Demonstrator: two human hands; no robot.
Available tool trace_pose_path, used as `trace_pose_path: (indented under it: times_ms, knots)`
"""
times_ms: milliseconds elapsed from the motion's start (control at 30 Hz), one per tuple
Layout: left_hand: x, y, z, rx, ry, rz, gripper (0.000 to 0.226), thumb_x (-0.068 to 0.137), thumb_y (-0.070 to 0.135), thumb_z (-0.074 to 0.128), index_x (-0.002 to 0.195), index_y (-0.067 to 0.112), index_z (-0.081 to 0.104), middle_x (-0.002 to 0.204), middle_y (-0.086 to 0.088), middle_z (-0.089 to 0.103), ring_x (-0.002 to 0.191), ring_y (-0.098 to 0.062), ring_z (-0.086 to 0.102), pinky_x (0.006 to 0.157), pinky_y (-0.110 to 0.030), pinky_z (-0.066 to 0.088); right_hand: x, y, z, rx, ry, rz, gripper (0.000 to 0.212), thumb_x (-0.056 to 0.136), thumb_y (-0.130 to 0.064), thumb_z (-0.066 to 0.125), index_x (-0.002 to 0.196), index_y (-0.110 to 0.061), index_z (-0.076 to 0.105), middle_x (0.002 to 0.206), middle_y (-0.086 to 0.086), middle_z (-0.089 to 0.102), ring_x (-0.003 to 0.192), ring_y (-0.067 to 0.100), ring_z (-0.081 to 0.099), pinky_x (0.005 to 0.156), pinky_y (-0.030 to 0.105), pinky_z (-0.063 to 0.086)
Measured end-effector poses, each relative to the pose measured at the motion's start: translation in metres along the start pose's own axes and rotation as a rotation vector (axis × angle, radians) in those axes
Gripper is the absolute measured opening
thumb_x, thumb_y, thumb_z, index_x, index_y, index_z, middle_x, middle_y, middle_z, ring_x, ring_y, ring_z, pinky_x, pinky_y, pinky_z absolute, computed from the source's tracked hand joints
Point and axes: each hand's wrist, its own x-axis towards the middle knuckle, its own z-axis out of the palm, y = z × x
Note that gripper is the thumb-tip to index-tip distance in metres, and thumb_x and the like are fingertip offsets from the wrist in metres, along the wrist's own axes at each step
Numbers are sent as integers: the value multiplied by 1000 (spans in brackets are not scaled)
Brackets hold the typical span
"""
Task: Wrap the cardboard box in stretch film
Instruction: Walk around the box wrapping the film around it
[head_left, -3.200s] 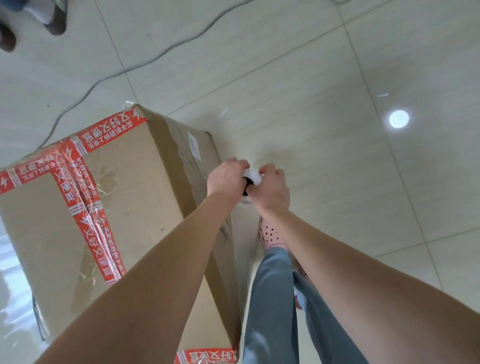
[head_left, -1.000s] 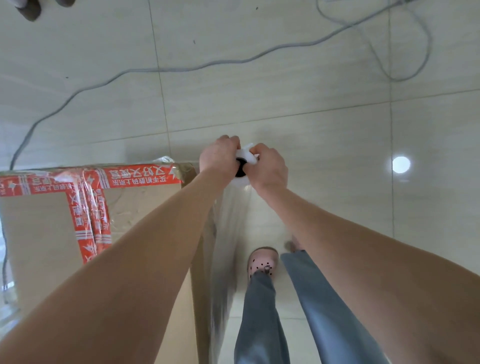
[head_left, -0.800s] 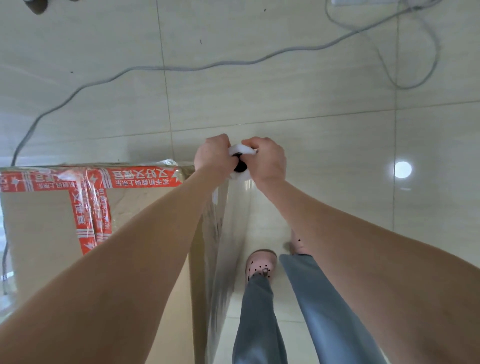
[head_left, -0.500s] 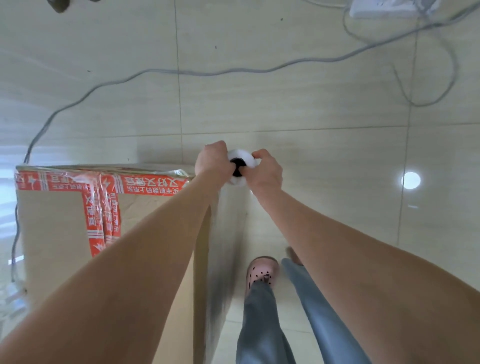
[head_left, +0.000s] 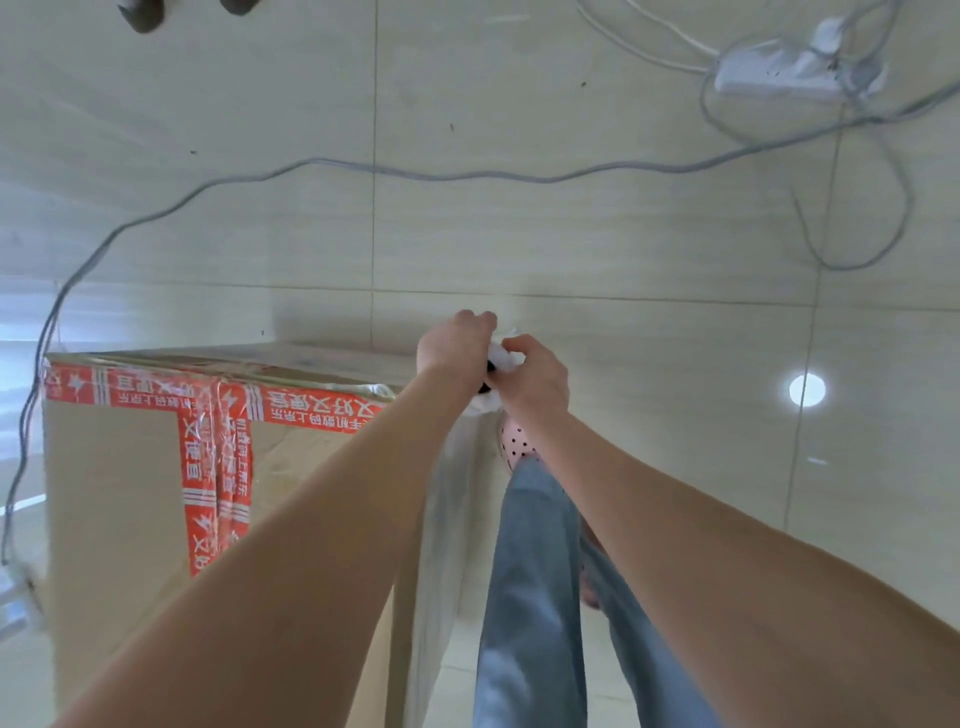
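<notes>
Both hands grip the film roll at the box's far right corner, film running down the box side.
Tiled floor (head_left: 649, 249) fills the view. Cardboard box (head_left: 114, 509) with red tape (head_left: 197, 467) stands at 8 o'clock. Stretch film (head_left: 441, 519) sheet lies along its right face at 6 o'clock, with a jeans leg (head_left: 530, 597) just beside it. Grey cable (head_left: 322, 165) crosses the floor at 12 o'clock, power strip (head_left: 779, 73) at 1 o'clock. Left hand (head_left: 454, 348) and right hand (head_left: 535, 374) are at centre, fingers of both clenched round the white film roll (head_left: 506, 356). Pink shoe (head_left: 511, 441) is just under the roll.
</notes>
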Motion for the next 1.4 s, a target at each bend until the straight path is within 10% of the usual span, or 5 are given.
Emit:
trace_pose_path:
  times_ms: [467, 800, 967, 1267, 1400]
  knots:
    - [32, -50, -34, -453, -12, -265, 12, 77, 12, 61, 87, 5, 62, 82, -10, 63, 73, -28, 64, 57, -29, 46, 15, -49, 12, 108, 0, 47, 60, 82, -33, 66, 133, -19, 40, 117, 2, 52, 97, 20, 55, 78, 27, 41]
    - [52, -55, -51, -269, 10, -73, 42, 88, 14, 53, 128, 26, 56, 120, -5, 61, 107, -26, 59, 77, -32, 47, 32, -86, 13, -37, 7, -48, 41, 80, -21, 63, 121, -23, 56, 91, -5, 51, 80, 18, 53, 69, 24, 40]
    - [60, -61, -57, -246, 13, -135, 11, 83, 9, 47, 80, 13, 57, 84, -5, 63, 77, -25, 57, 54, -28, 38, 40, -107, 11, -109, 15, -121, 38, 79, -17, 62, 116, -26, 62, 99, -3, 62, 88, 19, 58, 72, 24, 41]
    - [58, -112, -65, -727, 9, -419, 13, 84, 15, 59, 86, 2, 62, 80, -11, 67, 47, -21, 61, 43, -25, 49, 41, -120, 46, 7, -97, -50, 64, 82, -33, 66, 137, -16, 40, 129, 6, 52, 110, 23, 54, 77, 26, 38]
    - [59, -125, -64, -584, -27, -332, 17, 85, 16, 58, 97, 4, 61, 96, -15, 67, 78, -30, 66, 65, -35, 55, 42, -135, 63, -41, -42, -69, 39, 82, -19, 61, 120, -16, 50, 114, 5, 59, 90, 22, 53, 76, 29, 45]
